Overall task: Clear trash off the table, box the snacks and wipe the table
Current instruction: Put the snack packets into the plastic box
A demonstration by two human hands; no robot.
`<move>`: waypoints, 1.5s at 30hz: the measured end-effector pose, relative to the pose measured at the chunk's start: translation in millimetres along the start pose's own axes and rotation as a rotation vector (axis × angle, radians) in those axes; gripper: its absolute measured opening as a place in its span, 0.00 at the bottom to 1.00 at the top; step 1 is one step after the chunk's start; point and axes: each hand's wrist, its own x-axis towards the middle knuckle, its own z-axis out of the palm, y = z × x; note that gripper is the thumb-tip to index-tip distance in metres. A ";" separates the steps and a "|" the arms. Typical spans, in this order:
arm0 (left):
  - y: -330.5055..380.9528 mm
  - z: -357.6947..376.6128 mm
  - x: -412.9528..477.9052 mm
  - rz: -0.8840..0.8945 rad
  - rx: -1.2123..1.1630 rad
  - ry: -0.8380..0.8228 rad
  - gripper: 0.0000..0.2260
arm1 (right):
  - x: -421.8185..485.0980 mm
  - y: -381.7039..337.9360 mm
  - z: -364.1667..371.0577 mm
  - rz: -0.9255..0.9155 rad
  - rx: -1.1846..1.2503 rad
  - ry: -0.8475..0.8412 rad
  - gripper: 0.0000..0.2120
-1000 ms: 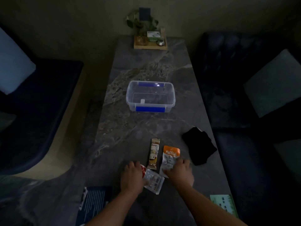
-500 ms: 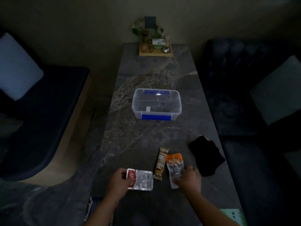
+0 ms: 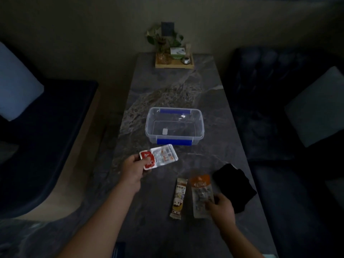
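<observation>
Snacks are lying and hanging at the near end of the surface (image 3: 167,84), a long grey marbled top. We are holding a red-and-silver snack packet (image 3: 158,156) in our left hand (image 3: 133,169), the fingers pinching its red end, and the packet is hanging in the air just short of the clear plastic box (image 3: 174,125). That box, with blue clips on its near and far rims, is sitting open near the middle of the surface, and only a small white label is showing on its floor.

Our right hand (image 3: 221,207) is pressing down on the lower part of an orange-topped snack pouch (image 3: 201,192), fingers curled over its edge; we cannot tell whether it is gripping the pouch or only resting on it. A slim brown snack bar (image 3: 178,198) is lying just left of the pouch, lengthwise along the surface, apart from both hands.

A black cloth (image 3: 234,185) is lying crumpled just right of the pouch, close to the right edge of the surface. At the far end a wooden tray (image 3: 174,63) is carrying a plant and some small items too dim to tell apart. Dark sofas with pale cushions are flanking the surface on both sides.
</observation>
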 end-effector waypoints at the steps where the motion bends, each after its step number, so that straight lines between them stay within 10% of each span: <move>1: 9.3 9.6 5.1 0.002 -0.020 -0.001 0.12 | 1.9 -9.2 -2.4 -0.025 0.065 0.013 0.04; 21: 91.0 105.8 100.6 -0.001 0.072 0.094 0.07 | 124.0 -233.7 27.1 -0.018 0.597 -0.268 0.08; 28: 71.8 76.7 100.6 0.355 0.627 0.168 0.10 | 129.4 -212.2 36.1 -0.226 0.263 -0.096 0.09; 32: 69.8 59.9 119.0 0.274 0.715 0.219 0.21 | 122.7 -191.7 29.7 -0.204 0.234 0.042 0.08; 45: 53.3 45.7 130.7 0.050 0.336 0.175 0.05 | 76.8 -109.5 49.4 -0.130 0.049 -0.107 0.08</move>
